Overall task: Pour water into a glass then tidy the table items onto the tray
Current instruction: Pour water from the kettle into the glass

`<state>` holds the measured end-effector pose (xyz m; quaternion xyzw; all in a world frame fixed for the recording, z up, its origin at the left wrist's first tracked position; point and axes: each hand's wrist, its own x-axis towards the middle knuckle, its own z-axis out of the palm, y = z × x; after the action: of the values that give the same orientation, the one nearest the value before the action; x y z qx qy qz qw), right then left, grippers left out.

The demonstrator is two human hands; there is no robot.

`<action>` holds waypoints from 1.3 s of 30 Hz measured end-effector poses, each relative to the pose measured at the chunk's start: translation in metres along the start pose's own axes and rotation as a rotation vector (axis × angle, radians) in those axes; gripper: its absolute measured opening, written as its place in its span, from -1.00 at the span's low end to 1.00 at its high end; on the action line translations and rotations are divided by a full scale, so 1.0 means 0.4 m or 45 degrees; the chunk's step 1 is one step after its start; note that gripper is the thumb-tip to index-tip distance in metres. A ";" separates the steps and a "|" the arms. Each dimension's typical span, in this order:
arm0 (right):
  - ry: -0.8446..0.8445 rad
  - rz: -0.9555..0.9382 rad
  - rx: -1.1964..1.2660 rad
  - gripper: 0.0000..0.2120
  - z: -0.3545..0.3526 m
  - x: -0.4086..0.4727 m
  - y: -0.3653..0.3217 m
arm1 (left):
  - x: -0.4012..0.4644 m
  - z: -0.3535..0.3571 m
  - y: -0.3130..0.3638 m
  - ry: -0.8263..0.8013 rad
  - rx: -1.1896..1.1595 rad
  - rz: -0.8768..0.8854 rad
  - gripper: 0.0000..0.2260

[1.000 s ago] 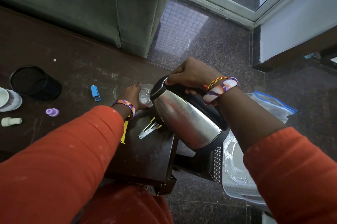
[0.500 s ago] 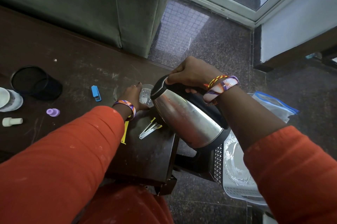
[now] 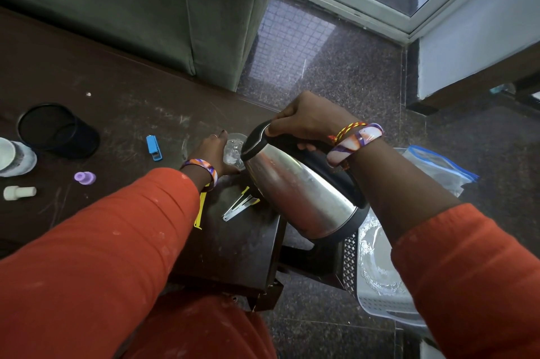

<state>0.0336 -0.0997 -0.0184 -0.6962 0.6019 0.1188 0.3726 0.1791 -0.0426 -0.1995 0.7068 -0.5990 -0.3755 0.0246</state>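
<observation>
A clear glass (image 3: pixel 233 151) stands on the dark brown table (image 3: pixel 122 113), and my left hand (image 3: pixel 211 154) is wrapped around its left side. My right hand (image 3: pixel 309 122) grips the black handle of a steel kettle (image 3: pixel 298 195), which is tilted with its spout over the glass's rim. Water shows inside the glass. A grey perforated tray (image 3: pixel 377 279) sits low to the right of the table, partly hidden by my right arm.
On the table lie a blue stapler (image 3: pixel 154 147), a black mesh cup (image 3: pixel 55 130), a white jar (image 3: pixel 14 158), a purple cap (image 3: pixel 84 177), a white cap (image 3: pixel 19 192), a metal clip (image 3: pixel 236 206) and a yellow strip (image 3: pixel 200 209). A plastic zip bag (image 3: pixel 438 166) lies on the floor; a grey sofa stands behind.
The kettle has tipped a little further toward the glass; both hands keep their grips in nearly the same place.
</observation>
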 end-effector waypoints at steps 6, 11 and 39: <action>0.013 0.012 -0.039 -0.71 0.000 0.002 -0.009 | 0.003 0.003 -0.004 0.016 -0.002 0.005 -0.07; 0.007 -0.009 -0.052 -0.70 0.003 0.002 -0.009 | 0.004 0.005 -0.007 0.022 -0.015 0.007 -0.07; 0.378 -0.274 0.582 -0.60 0.046 -0.245 0.193 | -0.104 -0.076 0.084 0.398 -0.583 -0.086 -0.63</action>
<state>-0.0569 -0.0140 -0.0001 -0.6639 0.5836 -0.1633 0.4381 0.1684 -0.0287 -0.1404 0.7516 -0.4637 -0.3882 0.2633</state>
